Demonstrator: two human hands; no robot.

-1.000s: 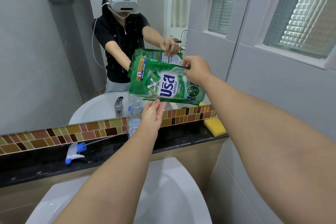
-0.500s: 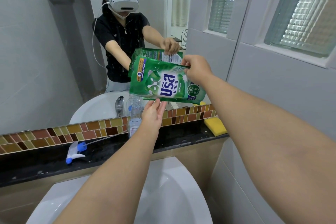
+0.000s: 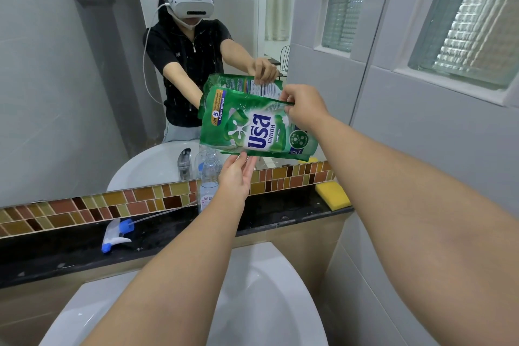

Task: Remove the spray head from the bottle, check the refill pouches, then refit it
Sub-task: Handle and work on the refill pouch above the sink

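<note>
Green refill pouch (image 3: 254, 128) held up in the air, tilted, printed front facing camera. Clear bottle (image 3: 208, 181) upright, headless, on far ledge below it. White-blue spray head (image 3: 116, 234) lies on ledge left, tube toward bottle.

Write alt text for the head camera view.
Both hands hold up a green refill pouch before a bathroom mirror: the right hand pinches its top edge, the left hand supports the bottom. The spray head lies on the black ledge.

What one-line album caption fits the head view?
Two hands lift a green plastic refill pouch above the clear bottle, white-and-blue spray head lying aside.
</note>
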